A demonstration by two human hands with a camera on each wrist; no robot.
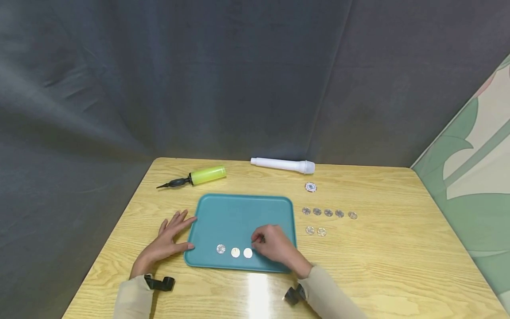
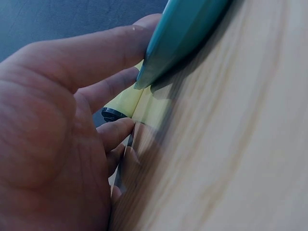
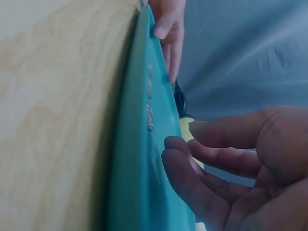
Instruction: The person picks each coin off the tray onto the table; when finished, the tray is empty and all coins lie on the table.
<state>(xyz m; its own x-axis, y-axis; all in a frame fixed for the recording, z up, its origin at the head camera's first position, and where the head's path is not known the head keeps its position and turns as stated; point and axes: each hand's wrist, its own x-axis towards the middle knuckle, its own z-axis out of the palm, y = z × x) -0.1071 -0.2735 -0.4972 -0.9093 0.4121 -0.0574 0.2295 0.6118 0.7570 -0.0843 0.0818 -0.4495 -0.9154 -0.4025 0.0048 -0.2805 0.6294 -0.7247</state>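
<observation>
A teal tray (image 1: 243, 212) lies on the wooden table with a row of three shiny silver coins (image 1: 235, 252) near its front edge. My left hand (image 1: 169, 239) rests at the tray's left rim, fingers spread, thumb and index finger touching it. Over the tray's right half, my right hand (image 1: 272, 243) hovers just beside the rightmost coin (image 1: 248, 253). In the right wrist view its fingers (image 3: 183, 173) are loosely bent, thumb and fingertips a little apart, and no coin shows between them. That view shows the coins (image 3: 150, 118) edge-on.
Right of the tray lie two rows of silver coins (image 1: 328, 212) and a white poker chip (image 1: 311, 187). Behind it are a white toy microphone (image 1: 283, 165) and a yellow-green hand pump (image 1: 207, 175) with a black nozzle. A dark curtain (image 1: 239, 79) hangs behind the table.
</observation>
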